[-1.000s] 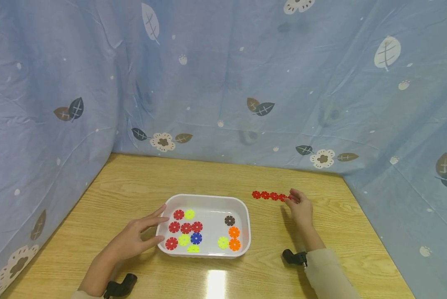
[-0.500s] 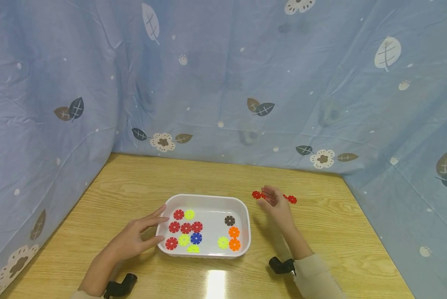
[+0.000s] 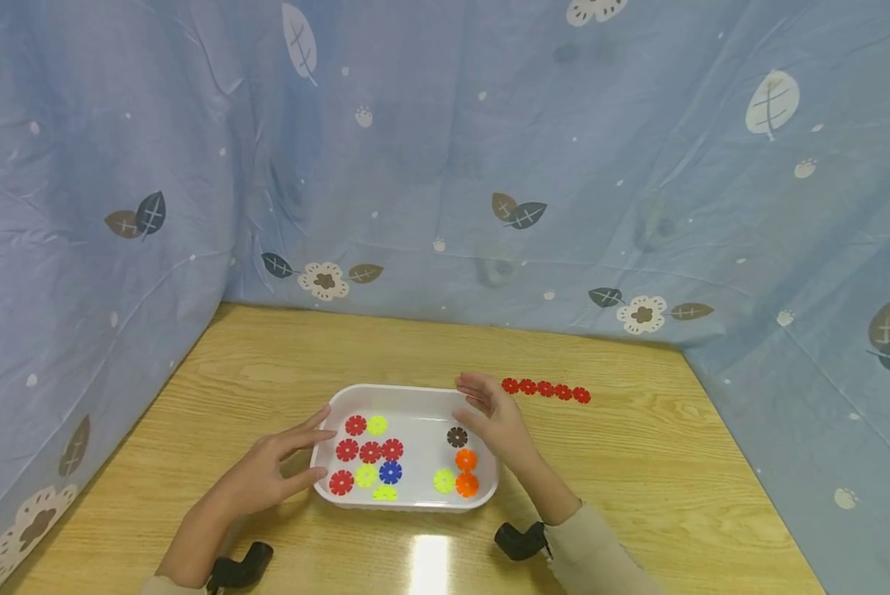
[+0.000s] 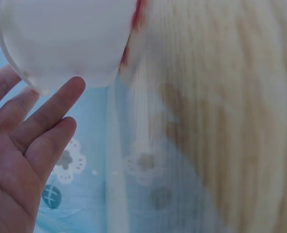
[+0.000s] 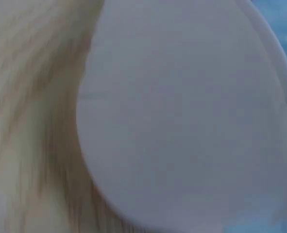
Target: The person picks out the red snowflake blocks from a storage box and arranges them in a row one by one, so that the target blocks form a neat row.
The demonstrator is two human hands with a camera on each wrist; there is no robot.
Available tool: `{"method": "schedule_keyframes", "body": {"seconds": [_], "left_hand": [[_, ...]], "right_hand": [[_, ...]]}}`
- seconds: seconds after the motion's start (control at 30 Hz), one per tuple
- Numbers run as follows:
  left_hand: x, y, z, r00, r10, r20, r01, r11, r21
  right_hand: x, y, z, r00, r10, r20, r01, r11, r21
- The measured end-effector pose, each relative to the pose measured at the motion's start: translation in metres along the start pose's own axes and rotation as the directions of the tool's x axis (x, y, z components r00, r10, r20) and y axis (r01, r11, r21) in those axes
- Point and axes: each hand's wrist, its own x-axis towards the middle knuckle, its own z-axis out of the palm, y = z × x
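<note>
Tray [image 3: 413, 395], white, on table [image 3: 281, 372]; loose discs [image 3: 370, 452] inside, red chain [image 3: 545, 389] laid just beside it. Left hand [image 3: 266, 475] is rested, fingers straight, against the tray's left rim. Right hand [image 3: 498, 417], relaxed and empty, is poised over the right end near the brown disc [image 3: 457, 437]. Step judged: reach for another disc; a fingertip pinch is called for. Wrist views are blurred; no disc can be made out there.

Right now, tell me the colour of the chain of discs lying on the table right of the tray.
Red: the chain of discs is all red, clearest in the head view.
</note>
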Motion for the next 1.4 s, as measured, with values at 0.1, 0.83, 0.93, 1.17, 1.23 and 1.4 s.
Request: {"method": "schedule_keyframes", "body": {"seconds": [0.1, 0.83, 0.93, 1.17, 1.23, 1.4], "left_hand": [[0.000, -0.001, 0.000, 1.000, 0.016, -0.004, -0.016, 1.000, 0.007], [0.001, -0.001, 0.000, 0.999, 0.034, 0.000, -0.034, 0.999, 0.027], [0.001, -0.001, -0.001, 0.999, 0.039, 0.010, -0.039, 0.999, 0.028], [0.001, -0.004, 0.000, 0.997, 0.082, -0.001, -0.082, 0.996, 0.039], [0.001, -0.005, 0.000, 0.997, 0.083, -0.006, -0.082, 0.996, 0.025], [0.001, -0.004, 0.000, 0.998, 0.066, -0.009, -0.066, 0.998, 0.009]], "right_hand": [[0.000, -0.013, 0.013, 0.998, 0.018, 0.059, -0.018, 1.000, 0.005], [0.021, 0.008, 0.065, 0.919, 0.114, 0.377, -0.024, 0.971, -0.237], [0.025, 0.024, 0.068, 0.910, 0.140, 0.391, -0.016, 0.953, -0.303], [0.026, 0.026, 0.074, 0.888, 0.199, 0.415, 0.018, 0.886, -0.463], [0.025, 0.027, 0.076, 0.888, 0.195, 0.418, 0.053, 0.856, -0.514], [0.022, 0.028, 0.080, 0.892, 0.146, 0.428, 0.148, 0.801, -0.581]]}}
